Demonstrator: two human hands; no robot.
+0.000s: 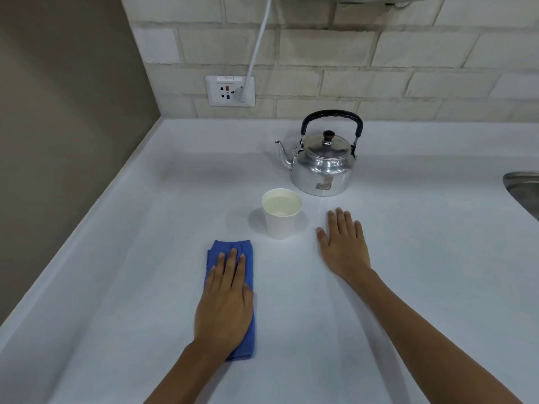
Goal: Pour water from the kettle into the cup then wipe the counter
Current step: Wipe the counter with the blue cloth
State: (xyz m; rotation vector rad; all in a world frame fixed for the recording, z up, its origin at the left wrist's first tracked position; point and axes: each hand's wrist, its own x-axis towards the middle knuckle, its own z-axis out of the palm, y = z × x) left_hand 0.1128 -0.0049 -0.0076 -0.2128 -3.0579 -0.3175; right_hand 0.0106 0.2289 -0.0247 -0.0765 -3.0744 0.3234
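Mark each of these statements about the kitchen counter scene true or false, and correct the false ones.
1. The left hand lies flat on the blue cloth. True.
2. The cup is empty. False: it holds water nearly to the rim.
3. The kettle stands behind the cup with its lid on. True.
4. The right hand grips the kettle's handle. False: it rests flat on the counter, right of the cup, holding nothing.
5. The kettle's spout points toward the sink. False: it points left, away from the sink.
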